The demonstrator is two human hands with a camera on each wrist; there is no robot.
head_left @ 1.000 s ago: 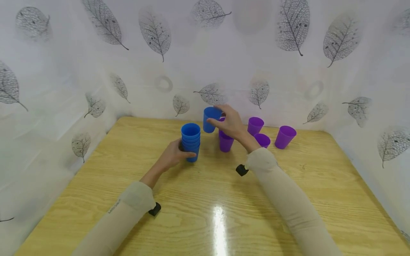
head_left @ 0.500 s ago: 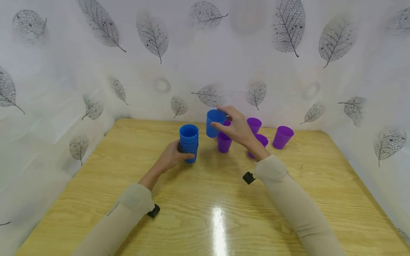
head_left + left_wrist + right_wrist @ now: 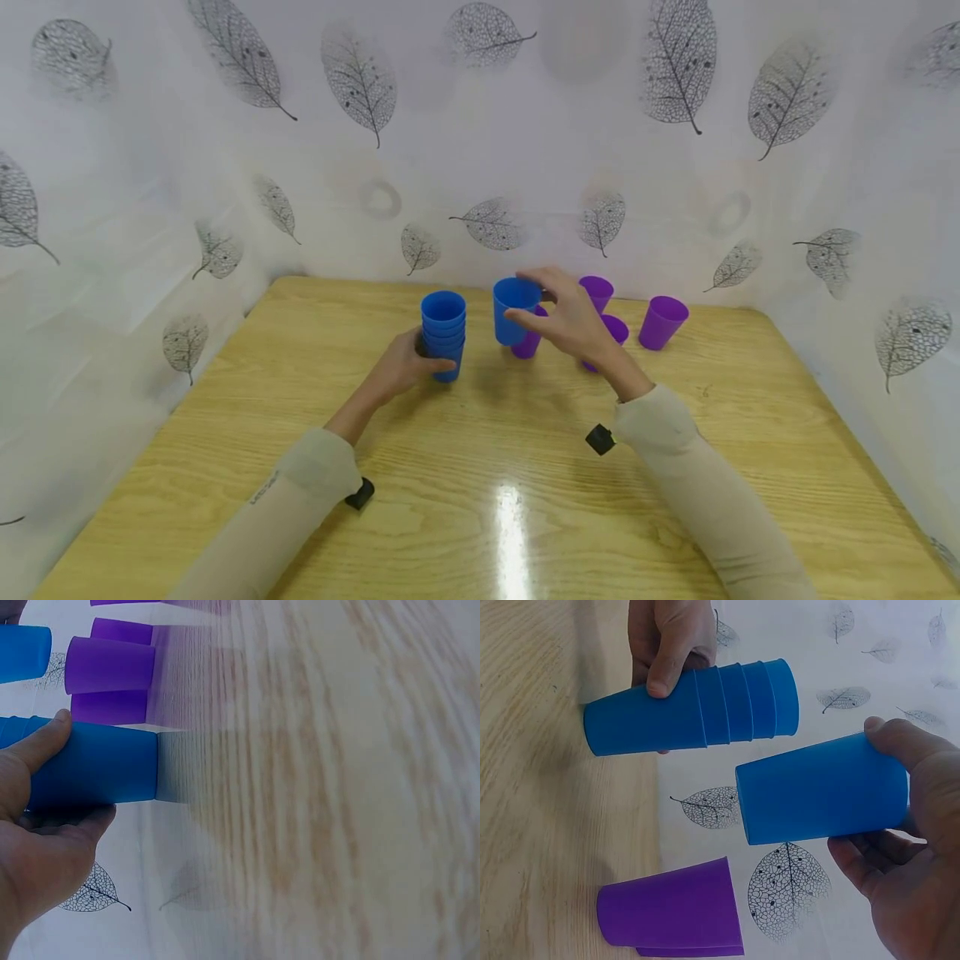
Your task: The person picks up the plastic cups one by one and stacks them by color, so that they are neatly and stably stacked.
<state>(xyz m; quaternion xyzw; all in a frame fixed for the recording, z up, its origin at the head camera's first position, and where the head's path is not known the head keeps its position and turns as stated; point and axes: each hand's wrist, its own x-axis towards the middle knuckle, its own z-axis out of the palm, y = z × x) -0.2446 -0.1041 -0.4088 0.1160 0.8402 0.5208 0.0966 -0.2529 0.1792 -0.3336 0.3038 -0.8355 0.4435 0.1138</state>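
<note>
The left hand [image 3: 403, 367] wraps round a stack of blue cups [image 3: 445, 340] near the far edge of the wooden surface [image 3: 420, 525]; the right hand [image 3: 568, 318] pinches a single blue cup [image 3: 510, 321] above it, purple cups [image 3: 663, 325] standing towards the far right corner.

Left sleeve [image 3: 300, 508]: a short line of small dark lettering [image 3: 264, 487] on the beige cloth, at eight o'clock in the head view; it slants up toward one o'clock, below the cuff; too small and blurred to read
Right sleeve [image 3: 720, 492]: at four o'clock in the head view; no readable text
Blue cup stack [image 3: 645, 724]: at eleven o'clock in the right wrist view; no readable mark on the side shown
Lifted blue cup [image 3: 821, 795]: at three o'clock there; likewise nothing readable
Purple cups [image 3: 667, 907]: at seven o'clock there; no legible label or number
</note>
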